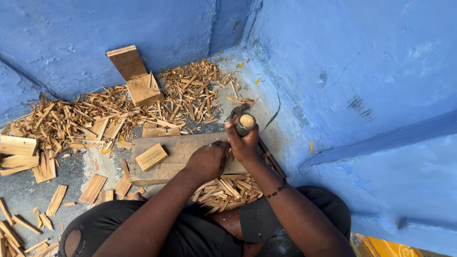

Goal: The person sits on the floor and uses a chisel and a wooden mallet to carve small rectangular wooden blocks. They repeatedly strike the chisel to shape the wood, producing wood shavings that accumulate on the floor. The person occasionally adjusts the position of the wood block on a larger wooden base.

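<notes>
Right hand (pixel 243 143) fingers clamp handle (pixel 246 123) (wooden, round-ended).

A corner where two rough blue-painted walls (pixel 362 62) meet, the paint scuffed and patchy in places. A low blue ledge (pixel 400 162) runs along the right wall. The grey concrete floor (pixel 21 190) is strewn with pale wood shavings (pixel 81 114) and offcuts. Soft, even daylight.
</notes>
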